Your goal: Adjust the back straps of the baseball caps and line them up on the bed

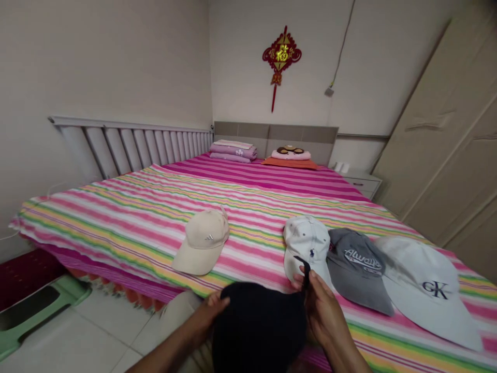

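A black cap (258,326) is held low in front of me, over the bed's near edge. My left hand (205,317) pinches its rim on the left side. On the right, my right hand (320,308) is closed on the cap's thin black strap (305,270), whose end sticks up between the fingers. Just behind that hand lies a white cap (306,233) with a small dark emblem. Beside it are a grey cap (355,264) with white lettering and a larger white cap (423,280) marked CK. Apart from them, a beige cap (205,233) rests further left.
The bed (128,212) has a striped cover. Folded bedding (233,151) and a pink pillow stack (291,155) lie by the headboard (303,135). A green stool (46,305) stands on the floor at left; a nightstand (363,182) is at far right.
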### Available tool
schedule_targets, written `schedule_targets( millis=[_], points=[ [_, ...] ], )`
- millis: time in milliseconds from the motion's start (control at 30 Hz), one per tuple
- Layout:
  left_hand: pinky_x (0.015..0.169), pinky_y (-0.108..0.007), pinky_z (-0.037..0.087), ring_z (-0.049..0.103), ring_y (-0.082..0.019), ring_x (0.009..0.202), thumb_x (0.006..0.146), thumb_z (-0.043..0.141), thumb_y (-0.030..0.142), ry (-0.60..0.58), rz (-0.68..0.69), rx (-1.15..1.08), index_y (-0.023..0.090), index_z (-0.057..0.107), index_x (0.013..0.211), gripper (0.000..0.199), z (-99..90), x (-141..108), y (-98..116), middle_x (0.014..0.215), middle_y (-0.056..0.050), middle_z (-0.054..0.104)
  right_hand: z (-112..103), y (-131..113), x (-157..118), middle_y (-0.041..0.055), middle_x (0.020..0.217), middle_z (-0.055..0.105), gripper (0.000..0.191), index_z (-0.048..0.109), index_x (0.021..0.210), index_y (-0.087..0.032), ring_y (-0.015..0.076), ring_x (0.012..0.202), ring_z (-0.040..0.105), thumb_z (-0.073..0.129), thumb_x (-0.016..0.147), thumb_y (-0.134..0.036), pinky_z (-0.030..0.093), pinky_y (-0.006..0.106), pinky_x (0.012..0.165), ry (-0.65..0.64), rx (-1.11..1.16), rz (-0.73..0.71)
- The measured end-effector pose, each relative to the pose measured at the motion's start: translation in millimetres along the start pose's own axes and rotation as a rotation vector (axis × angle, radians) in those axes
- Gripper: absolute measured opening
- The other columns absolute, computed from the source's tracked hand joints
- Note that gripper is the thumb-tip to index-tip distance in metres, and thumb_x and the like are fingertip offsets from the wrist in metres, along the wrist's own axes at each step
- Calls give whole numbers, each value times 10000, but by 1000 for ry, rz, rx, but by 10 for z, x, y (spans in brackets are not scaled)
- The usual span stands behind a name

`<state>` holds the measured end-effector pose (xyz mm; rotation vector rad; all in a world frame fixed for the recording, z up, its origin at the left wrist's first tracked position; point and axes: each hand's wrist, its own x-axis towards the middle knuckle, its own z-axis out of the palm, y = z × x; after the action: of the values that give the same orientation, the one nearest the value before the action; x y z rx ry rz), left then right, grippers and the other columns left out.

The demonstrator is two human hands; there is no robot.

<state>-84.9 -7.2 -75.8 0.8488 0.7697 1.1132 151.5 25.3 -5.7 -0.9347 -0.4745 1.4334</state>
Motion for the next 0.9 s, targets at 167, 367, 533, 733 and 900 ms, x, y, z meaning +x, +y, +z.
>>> schedule_targets(
  millis=[167, 367, 533, 733, 900],
  points=[
    [683, -292, 477, 616, -207, 738, 605, 695, 360, 273, 303, 74, 132, 639, 911, 386, -59, 485, 1057, 779, -67, 687, -65, -12, 11, 26, 878, 686, 603, 541, 1009, -183, 173, 795, 627, 764, 501, -421, 497, 246, 655, -33, -127, 4],
    [496, -222, 473, 584, -137, 506, 603, 695, 307, 611, 328, 121, 139, 628, 807, 272, -434, 1029, 2094, 573, 0, 652, -320, 148, 76, 17, 743, 692, 542, 545, 936, -161, 136, 663, 637, 780, 496, -373, 489, 213, 560, -2, -112, 86],
    [430, -305, 479, 585, -188, 487, 740, 573, 321, 789, 42, 199, 91, 616, 771, 236, -810, 1152, 2107, 549, -69, 640, -610, 227, 157, 33, 683, 694, 424, 526, 798, -159, 174, 623, 650, 783, 497, -311, 527, 289, 567, 84, -72, 194],
    [592, -280, 498, 584, -111, 658, 822, 486, 311, 892, -66, 324, 111, 567, 915, 235, -1000, 1128, 1842, 807, -26, 612, -748, 117, 180, 88, 727, 701, 239, 538, 788, -133, 217, 712, 668, 694, 621, -205, 554, 312, 630, 166, -1, 247],
    [637, -305, 489, 570, -145, 759, 809, 505, 299, 1015, 103, 540, 123, 549, 968, 241, -1048, 1071, 1837, 910, -37, 579, -656, 5, 282, 2, 655, 684, 75, 543, 799, -185, 161, 628, 664, 517, 769, -122, 562, 280, 590, 252, 203, 180]
  ],
)
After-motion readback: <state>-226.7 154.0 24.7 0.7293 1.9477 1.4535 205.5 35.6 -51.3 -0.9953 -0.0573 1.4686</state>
